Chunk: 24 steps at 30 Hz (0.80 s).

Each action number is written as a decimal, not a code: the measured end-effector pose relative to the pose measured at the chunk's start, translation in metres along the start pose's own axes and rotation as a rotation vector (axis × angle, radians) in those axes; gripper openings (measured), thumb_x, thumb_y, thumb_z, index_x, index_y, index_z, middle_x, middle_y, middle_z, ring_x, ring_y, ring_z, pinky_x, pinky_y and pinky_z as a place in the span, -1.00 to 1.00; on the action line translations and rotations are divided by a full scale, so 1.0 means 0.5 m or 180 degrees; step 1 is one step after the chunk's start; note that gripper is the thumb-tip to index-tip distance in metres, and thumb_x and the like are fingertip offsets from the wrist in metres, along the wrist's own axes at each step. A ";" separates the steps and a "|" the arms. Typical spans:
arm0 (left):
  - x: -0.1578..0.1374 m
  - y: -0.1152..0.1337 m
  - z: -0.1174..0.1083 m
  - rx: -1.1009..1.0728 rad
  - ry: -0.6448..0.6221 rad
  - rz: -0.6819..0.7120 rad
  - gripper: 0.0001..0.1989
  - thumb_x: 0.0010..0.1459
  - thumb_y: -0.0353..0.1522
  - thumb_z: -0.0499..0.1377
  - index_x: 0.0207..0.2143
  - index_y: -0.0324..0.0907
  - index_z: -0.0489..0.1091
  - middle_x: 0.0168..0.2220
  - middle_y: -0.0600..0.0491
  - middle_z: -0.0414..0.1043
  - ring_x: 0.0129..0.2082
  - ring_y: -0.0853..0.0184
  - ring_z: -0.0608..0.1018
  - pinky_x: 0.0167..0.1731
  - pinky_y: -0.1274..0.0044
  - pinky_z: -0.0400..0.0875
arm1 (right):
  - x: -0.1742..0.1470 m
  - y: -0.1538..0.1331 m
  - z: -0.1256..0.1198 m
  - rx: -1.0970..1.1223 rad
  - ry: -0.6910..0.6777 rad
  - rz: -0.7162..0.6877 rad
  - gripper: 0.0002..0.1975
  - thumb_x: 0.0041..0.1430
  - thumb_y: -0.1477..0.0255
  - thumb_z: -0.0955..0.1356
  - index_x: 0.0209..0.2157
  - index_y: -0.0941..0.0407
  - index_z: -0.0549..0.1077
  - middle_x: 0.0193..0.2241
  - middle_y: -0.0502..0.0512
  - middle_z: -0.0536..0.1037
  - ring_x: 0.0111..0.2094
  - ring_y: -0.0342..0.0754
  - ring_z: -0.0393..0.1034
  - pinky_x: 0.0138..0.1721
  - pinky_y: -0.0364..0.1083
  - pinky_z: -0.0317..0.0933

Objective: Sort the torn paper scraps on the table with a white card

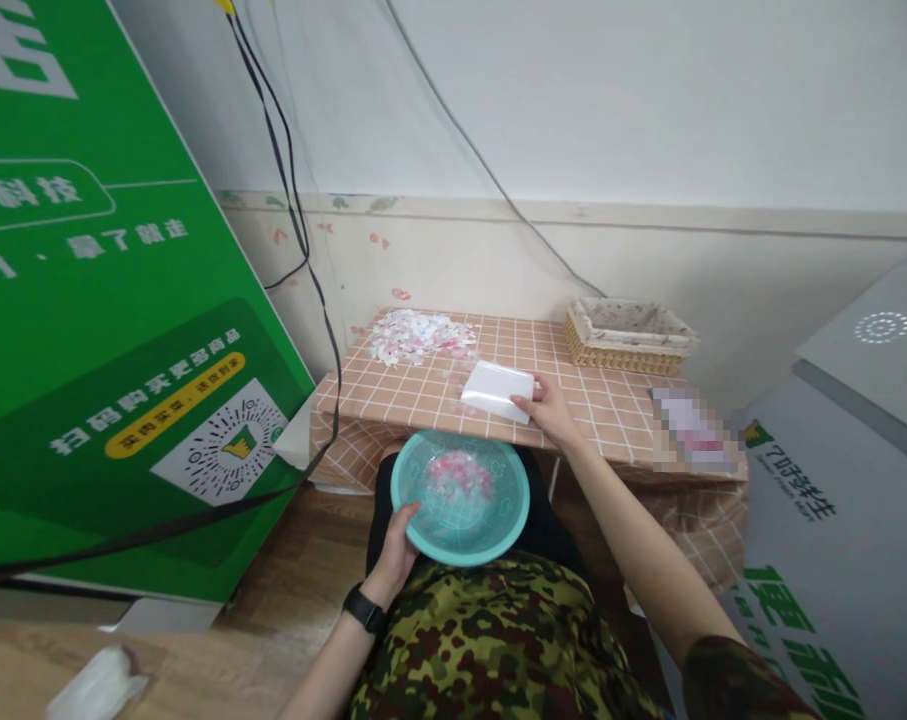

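My left hand (400,540) grips the near left rim of a teal plastic colander (460,535), which rests over my lap below the table edge. Small pink and white scraps (459,474) lie in the bottom of the colander. My right hand (544,405) pinches the right end of a flat white rectangular piece (494,388), like a card or thin sheet, held over the table's front part. Some pinkish scraps show on the cloth at its left side. Farther back on the left of the table is a loose pile of white and pink scraps (419,337).
A brown checked cloth (528,345) covers the low table. A lined wicker basket (625,335) stands at its back right, and a blurred flat item (693,430) lies at the right. A green sign (123,300) leans at left; a black strap (318,280) hangs before it.
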<state>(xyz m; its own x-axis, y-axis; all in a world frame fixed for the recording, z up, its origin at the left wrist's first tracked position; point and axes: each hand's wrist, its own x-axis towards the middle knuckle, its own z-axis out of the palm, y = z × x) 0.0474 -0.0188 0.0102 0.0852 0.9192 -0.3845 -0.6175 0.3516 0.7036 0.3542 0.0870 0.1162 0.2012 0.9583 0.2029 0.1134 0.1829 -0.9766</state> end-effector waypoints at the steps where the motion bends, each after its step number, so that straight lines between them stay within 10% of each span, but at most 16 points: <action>1: 0.000 0.000 0.000 0.0002 -0.0018 0.0009 -0.63 -0.01 -0.31 0.33 -0.12 -0.28 0.52 -0.20 -0.08 0.64 -0.17 0.09 0.61 -0.13 0.37 0.48 | 0.000 -0.002 0.001 -0.0050 -0.0068 -0.0069 -0.38 -0.13 0.28 0.51 0.02 0.07 0.36 -0.27 0.09 0.60 -0.40 -0.04 0.46 -0.44 -0.10 0.34; 24: -0.022 0.074 0.041 -0.0079 0.0059 -0.0301 -0.68 0.03 -0.36 0.28 -0.13 -0.27 0.50 -0.22 -0.12 0.64 -0.19 0.05 0.63 -0.15 0.31 0.51 | -0.028 -0.047 -0.004 0.0237 -0.1199 0.0347 -0.25 -0.20 0.35 0.55 0.11 0.07 0.37 -0.35 0.04 0.61 -0.36 -0.01 0.50 -0.36 -0.07 0.39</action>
<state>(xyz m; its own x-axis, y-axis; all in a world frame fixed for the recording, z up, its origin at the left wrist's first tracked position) 0.0399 -0.0123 0.0529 0.1296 0.8786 -0.4597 -0.6266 0.4319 0.6487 0.3506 0.0690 0.1366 -0.1644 0.9838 0.0707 0.0374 0.0779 -0.9963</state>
